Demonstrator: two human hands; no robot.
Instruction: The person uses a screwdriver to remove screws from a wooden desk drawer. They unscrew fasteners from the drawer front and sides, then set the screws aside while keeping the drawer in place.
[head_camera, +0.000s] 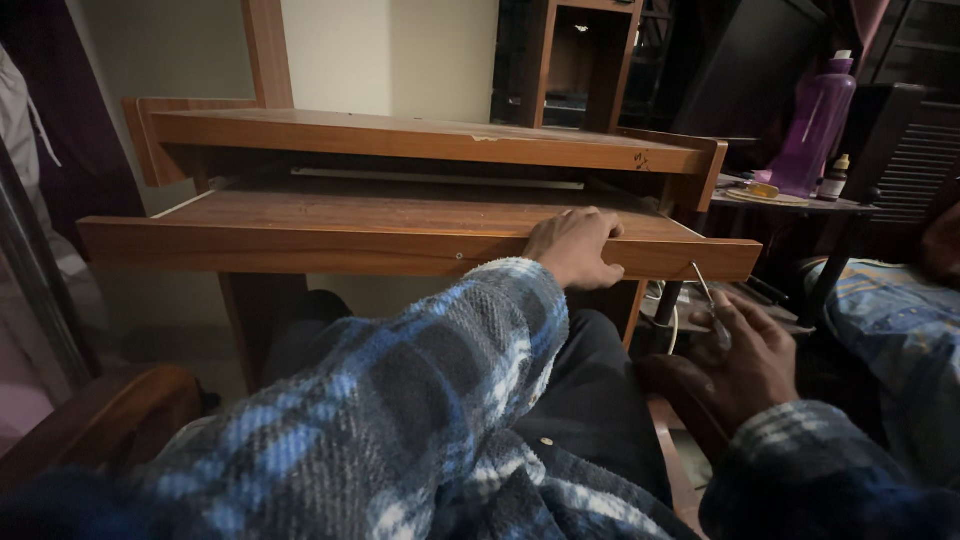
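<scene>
A wooden desk (420, 140) stands in front of me with its keyboard tray (300, 245) pulled out. My left hand (578, 248) rests over the tray's front edge near its right end, fingers curled on the wood. My right hand (745, 360) is lower and to the right, below the tray's right corner, and grips a thin metal tool, likely a screwdriver (708, 295), whose shaft points up toward the tray's underside. Both arms wear a blue and white checked fleece sleeve.
A purple bottle (815, 125) and a small bottle (834, 178) stand on a round side table (800, 203) at the right. A wooden chair arm (110, 415) is at lower left. A blue patterned cloth (890, 310) lies at the right.
</scene>
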